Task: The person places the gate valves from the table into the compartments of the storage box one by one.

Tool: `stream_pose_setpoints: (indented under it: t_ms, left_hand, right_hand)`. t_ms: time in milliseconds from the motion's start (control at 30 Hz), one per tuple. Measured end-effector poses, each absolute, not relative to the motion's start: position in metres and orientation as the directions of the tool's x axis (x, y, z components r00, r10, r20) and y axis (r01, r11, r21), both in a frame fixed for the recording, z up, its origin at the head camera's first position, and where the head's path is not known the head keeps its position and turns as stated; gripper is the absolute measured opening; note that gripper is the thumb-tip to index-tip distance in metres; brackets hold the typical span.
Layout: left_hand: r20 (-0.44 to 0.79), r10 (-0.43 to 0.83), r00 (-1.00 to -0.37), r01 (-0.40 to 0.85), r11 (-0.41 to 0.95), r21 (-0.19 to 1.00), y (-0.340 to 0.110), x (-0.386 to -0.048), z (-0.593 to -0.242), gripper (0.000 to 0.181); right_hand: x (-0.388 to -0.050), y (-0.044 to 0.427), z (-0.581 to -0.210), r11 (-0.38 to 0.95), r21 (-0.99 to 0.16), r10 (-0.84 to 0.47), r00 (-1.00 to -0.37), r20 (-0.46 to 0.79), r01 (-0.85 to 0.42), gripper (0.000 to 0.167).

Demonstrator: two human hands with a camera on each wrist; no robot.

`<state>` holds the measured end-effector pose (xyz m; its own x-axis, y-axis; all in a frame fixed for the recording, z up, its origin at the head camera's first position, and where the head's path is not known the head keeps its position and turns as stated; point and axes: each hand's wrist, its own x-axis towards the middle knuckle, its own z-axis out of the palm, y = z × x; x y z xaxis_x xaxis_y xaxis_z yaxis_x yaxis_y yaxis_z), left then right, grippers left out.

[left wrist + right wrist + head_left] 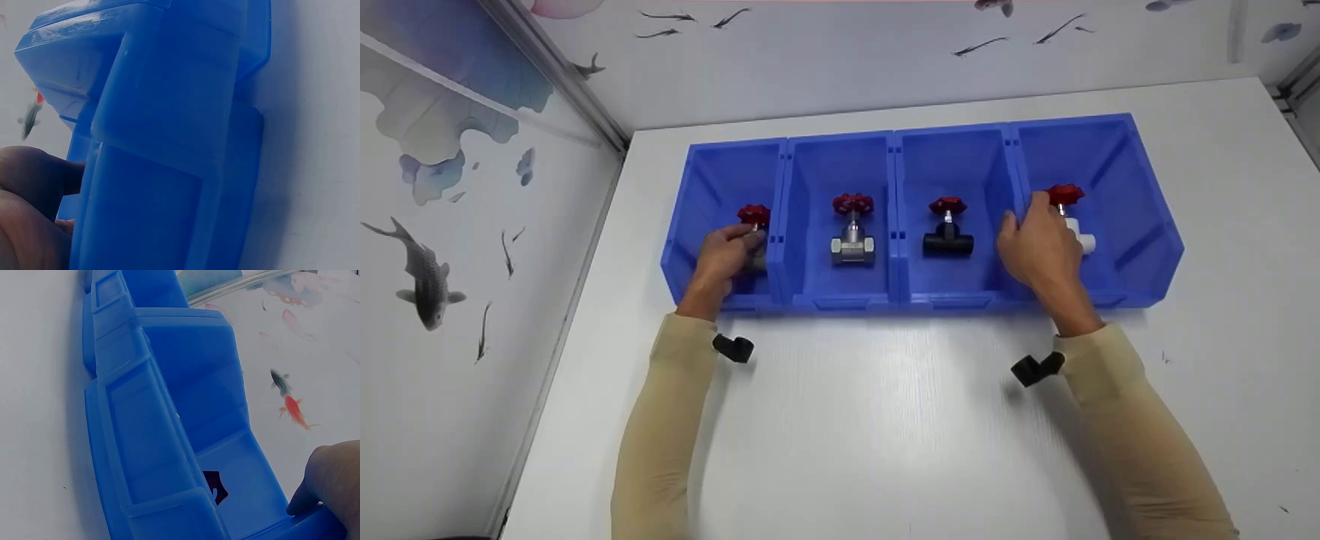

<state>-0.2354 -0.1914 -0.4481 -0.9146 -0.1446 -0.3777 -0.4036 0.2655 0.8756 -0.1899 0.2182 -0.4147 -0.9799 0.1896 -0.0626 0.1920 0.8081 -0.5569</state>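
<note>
In the leftmost blue bin (727, 169), my left hand (724, 251) pinches a greyish gate valve (755, 261) below its red handwheel; the fingers cover part of it. My right hand (1039, 240) grips the dividing wall of the rightmost blue bin (1159, 255), thumb on the third bin's side. Its other fingers are mostly hidden, close to a white valve (1086, 241) with a red handwheel. In the right wrist view the thumb (304, 498) lies against the blue wall (312, 526). In the left wrist view the bin's front wall (146, 208) hides the held valve.
A silver metal valve (853, 247) sits in the second bin and a black valve (948, 244) in the third, both with red handwheels. The bins stand side by side on a white table (877, 420). Walls with fish pictures (431, 277) enclose the left and back.
</note>
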Motion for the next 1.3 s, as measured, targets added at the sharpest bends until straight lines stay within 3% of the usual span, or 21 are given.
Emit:
stream_pose_setpoints:
  t_ms: [1300]
  left_hand:
    - [-0.350,-0.168,-0.921,-0.387,0.329,0.861,-0.1908,-0.2378,-0.4486,0.047]
  right_hand:
    - [-0.1895,0.2191,-0.4153,0.802,-0.567,0.186,-0.981,-0.058,0.186,0.051]
